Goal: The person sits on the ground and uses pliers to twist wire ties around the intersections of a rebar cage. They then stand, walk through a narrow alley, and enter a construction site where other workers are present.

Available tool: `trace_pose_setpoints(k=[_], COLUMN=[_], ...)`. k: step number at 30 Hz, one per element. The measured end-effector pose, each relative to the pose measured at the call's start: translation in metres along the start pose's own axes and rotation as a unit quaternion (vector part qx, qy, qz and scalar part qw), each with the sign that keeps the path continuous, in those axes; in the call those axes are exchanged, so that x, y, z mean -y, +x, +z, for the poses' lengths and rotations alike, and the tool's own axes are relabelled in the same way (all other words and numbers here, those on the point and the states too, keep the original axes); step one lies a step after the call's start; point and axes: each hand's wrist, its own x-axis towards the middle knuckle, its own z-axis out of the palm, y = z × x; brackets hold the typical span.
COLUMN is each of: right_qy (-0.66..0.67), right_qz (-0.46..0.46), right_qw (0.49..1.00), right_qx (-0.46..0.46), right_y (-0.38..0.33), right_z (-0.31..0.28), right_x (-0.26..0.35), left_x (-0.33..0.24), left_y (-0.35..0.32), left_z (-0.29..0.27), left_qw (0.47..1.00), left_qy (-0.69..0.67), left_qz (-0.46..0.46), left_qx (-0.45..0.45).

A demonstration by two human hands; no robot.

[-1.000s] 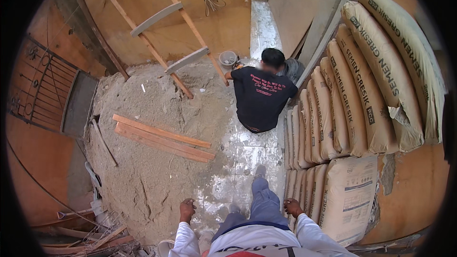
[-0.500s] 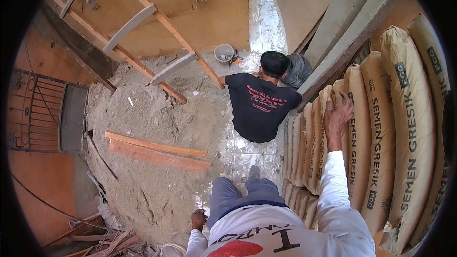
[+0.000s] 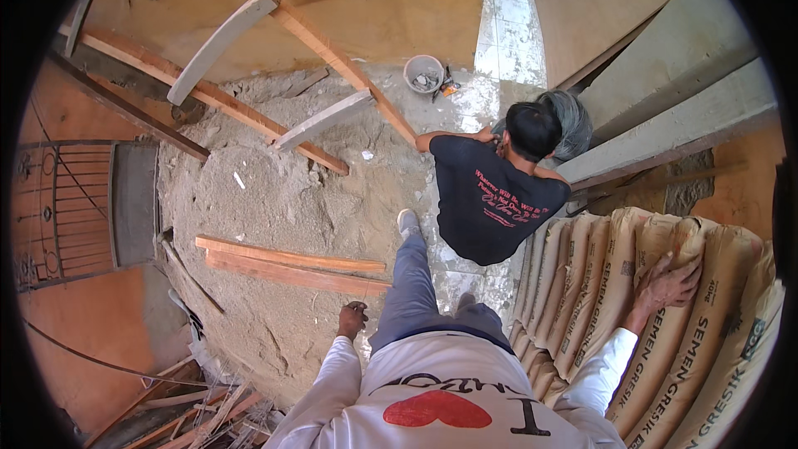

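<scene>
My right hand (image 3: 667,287) lies with spread fingers on the upper end of a brown paper cement sack (image 3: 700,316), one of several stacked on my right. It rests on the sack without gripping it. My left hand (image 3: 352,320) hangs low beside my hip with its fingers curled in, and I see nothing in it. Just beyond that hand, two reddish wooden planks (image 3: 295,266) lie on a heap of grey sand (image 3: 274,316). One of my shoes (image 3: 408,222) is set forward at the sand's edge.
Ahead, a person in a black shirt (image 3: 499,195) crouches near a coil of wire (image 3: 570,125), one hand by the foot of a wooden ladder (image 3: 332,58) slanting over the sand. A bucket (image 3: 424,75) stands beyond. Grey beams (image 3: 682,129) lean on the right; scrap wood (image 3: 199,416) lies near left.
I have stepped forward, one leg now stretched ahead. My right hand has slid to the right and nearer along the sacks. My left hand has swung forward.
</scene>
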Motion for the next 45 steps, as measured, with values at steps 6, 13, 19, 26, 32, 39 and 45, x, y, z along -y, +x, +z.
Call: trace_pose_setpoints(k=[6,13,19,26,32,39,45], right_qy=[-0.147,-0.178,-0.213,-0.201,-0.191,0.251,0.236], right_qz=[0.039,0.072,0.059,0.064,0.028,0.238,0.433], right_qw=[0.988,0.979,0.974,0.975,0.975,0.934,0.857], right_qx=[0.035,0.064,0.044,0.067,0.108,0.087,0.149], right_y=[0.002,0.003,0.000,-0.005,0.008,-0.015,-0.163], right_z=[0.000,0.007,0.023,0.018,-0.014,-0.033,-0.074], right_x=[-0.002,0.006,-0.004,-0.008,0.015,-0.006,-0.055], left_x=[-0.197,-0.295,-0.271,-0.283,-0.337,-0.407,-0.436], left_y=[0.078,0.124,0.138,0.144,0.163,0.163,0.170], left_z=[-0.042,-0.069,-0.069,-0.080,-0.076,-0.056,-0.035], left_qw=[0.991,0.989,0.987,0.983,0.968,0.951,0.948], left_qy=[0.000,-0.007,0.034,0.059,0.123,0.149,0.141], left_qz=[0.126,0.137,0.139,0.141,0.183,0.225,0.227], left_qx=[0.038,0.053,0.078,0.099,0.119,0.152,0.175])
